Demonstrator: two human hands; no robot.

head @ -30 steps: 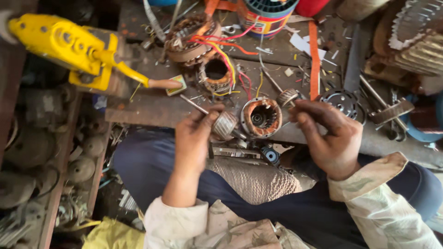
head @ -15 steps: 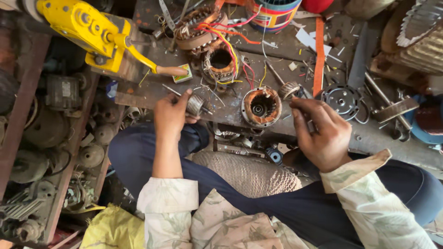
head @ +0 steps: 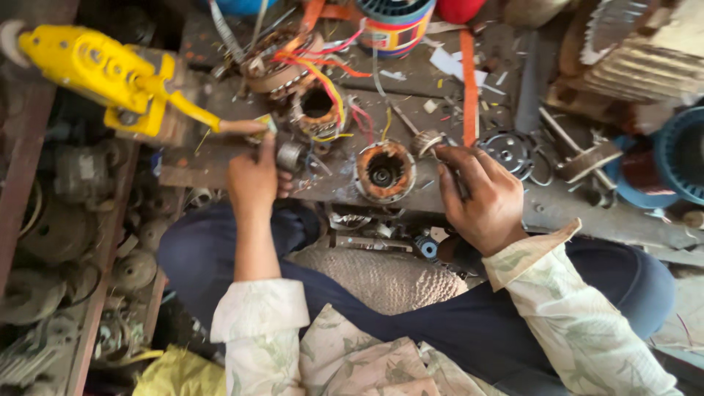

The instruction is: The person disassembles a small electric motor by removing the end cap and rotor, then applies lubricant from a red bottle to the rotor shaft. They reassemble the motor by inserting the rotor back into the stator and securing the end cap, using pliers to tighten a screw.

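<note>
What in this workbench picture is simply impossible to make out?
Head view, the only one:
- What the right hand pinches: its fingers cover it.
- The left hand hides its own fingertips beside the small metal cylinder; contact is unclear.
- The striped can and the blue ring are cut off by the frame edges.
- Parts in the dark left-hand racks: blurred, shadowed.

My left hand (head: 253,180) rested by a small dull grey metal cylinder (head: 290,155). The stator (head: 384,171) before me was rusty, rough metal wound with coppery wire. The bench (head: 411,81) looked worn and grimy. The yellow tool (head: 103,73) had glossy paint.
</note>
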